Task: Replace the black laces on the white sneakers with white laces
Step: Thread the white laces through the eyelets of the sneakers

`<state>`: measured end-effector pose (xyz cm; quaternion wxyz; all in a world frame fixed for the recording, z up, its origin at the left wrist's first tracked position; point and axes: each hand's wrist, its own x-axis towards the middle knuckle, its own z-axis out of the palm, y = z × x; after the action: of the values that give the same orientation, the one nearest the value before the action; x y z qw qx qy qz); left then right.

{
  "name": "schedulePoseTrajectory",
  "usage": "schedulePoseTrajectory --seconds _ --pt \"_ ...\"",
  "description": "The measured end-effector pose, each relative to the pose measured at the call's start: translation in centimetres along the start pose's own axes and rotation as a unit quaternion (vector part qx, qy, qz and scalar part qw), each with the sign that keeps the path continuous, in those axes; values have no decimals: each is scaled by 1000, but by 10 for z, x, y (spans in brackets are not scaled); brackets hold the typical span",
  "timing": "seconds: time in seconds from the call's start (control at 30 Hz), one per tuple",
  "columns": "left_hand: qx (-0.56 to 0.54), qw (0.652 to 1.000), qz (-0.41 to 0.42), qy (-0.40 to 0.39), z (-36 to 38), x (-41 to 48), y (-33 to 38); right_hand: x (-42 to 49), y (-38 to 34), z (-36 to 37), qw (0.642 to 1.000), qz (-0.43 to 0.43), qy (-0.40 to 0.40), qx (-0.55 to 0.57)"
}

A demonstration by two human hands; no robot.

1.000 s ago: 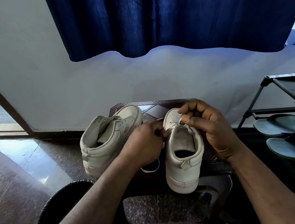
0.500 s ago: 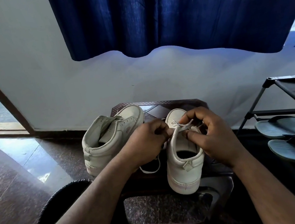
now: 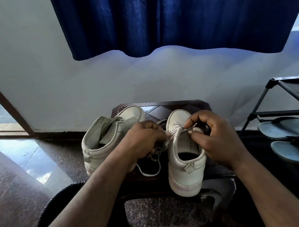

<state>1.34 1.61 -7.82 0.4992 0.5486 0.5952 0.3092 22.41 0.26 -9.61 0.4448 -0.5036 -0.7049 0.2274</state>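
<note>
Lacing stage, by the look of it. The right sneaker (image 3: 185, 166) is stood on the stool (image 3: 182, 105), heel toward the camera. A white lace (image 3: 149, 175) is run across it low down near the toe, and the slack is left hanging in loops between the two shoes. No black lace can be made out on either shoe, so the stripping part is judged done, at least on this one. The left sneaker (image 3: 110, 138) is tipped on its side just beside it, and its eyelets look bare.

The left hand (image 3: 143, 143) is curled round one run of the lace at the shoe's left edge. On the right hand (image 3: 217, 138), thumb and forefinger are pinched on the other end, right over the eyelets on that side, and the rest of the fingers are loosely bent.

Next move, probably: the pinched tip gets fed into the next eyelet and drawn through, with tension kept by the other hand so the bar already laid isn't slackened. The two ends ought to be evened out early too, or one side will be left short at the top. Which eyelet is next can't be told, since it's covered by fingers.

The flip-flops (image 3: 289, 128) on the rack (image 3: 295, 92) to the right aren't touched by any of this.
</note>
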Motion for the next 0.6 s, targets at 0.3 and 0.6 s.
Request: schedulePoseTrajectory --seconds 0.3,0.6 --pt "155 982 107 26 10 10 2 -1 -2 -2 999 5 -13 31" --pt "-141 965 221 11 14 15 35 19 -4 4 985 104 -30 136"
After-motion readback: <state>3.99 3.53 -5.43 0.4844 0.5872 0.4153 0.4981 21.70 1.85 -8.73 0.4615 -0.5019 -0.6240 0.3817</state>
